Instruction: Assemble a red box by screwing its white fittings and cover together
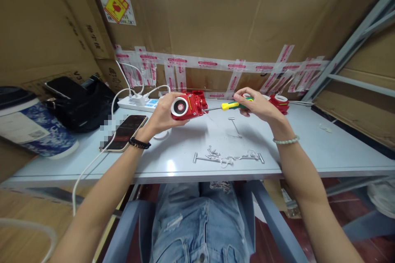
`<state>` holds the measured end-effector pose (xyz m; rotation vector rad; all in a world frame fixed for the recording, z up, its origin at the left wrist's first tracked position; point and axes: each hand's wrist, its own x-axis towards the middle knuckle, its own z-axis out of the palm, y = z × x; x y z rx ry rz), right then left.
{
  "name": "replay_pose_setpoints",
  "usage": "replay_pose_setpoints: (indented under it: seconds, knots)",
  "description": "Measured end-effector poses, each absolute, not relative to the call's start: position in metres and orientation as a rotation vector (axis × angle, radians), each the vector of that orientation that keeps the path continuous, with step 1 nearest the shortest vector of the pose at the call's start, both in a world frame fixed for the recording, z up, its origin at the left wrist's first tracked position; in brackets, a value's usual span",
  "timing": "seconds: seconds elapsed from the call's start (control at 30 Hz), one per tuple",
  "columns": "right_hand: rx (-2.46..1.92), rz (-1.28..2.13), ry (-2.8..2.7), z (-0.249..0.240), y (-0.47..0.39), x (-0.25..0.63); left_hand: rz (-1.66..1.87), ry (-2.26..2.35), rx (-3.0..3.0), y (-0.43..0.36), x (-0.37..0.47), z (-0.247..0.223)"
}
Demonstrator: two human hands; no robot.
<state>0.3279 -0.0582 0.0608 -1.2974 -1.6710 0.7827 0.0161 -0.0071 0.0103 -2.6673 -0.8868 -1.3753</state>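
Note:
My left hand [164, 111] is closed around a red housing [194, 106] with a white-ringed black disc on its face, held above the table. In my right hand [256, 106] is a screwdriver [228, 106] with a yellow and green handle. Its shaft points left and the tip meets the housing's right side; the exact contact point is too small to make out. Behind my right hand sits another red unit [281, 100] with white rings, partly hidden. Small screws [212, 153] lie in a pile near the table's front edge.
T-ended metal rods [235, 126] lie on the white table [173, 152], two beside the screws with white cord. To the left are a phone [126, 131], a power strip [151, 103] with cables, a black bag [83, 107] and a large cup [37, 127]. Cardboard [200, 16] walls the back.

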Motion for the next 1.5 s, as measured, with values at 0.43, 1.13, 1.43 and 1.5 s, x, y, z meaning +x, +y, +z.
replay_pose_setpoints:
  seconds: [0.43, 1.13, 1.43, 1.5]
  knots:
    - [-1.295, 0.759, -1.664, 0.065, -0.061, 0.326, -1.335, -0.907, -2.686, -0.012, 0.019, 0.012]
    - [-1.401, 0.871, -1.946, 0.066, -0.063, 0.329, -1.300, -0.858, -2.679, -0.008, 0.022, 0.006]
    - [-1.402, 0.705, -2.041, 0.070, -0.063, 0.334, -1.301, -0.829, -2.720, -0.011, 0.025, 0.005]
    - [-1.419, 0.695, -2.009, 0.074, -0.066, 0.337, -1.299, -0.829, -2.726, -0.011, 0.025, 0.006]
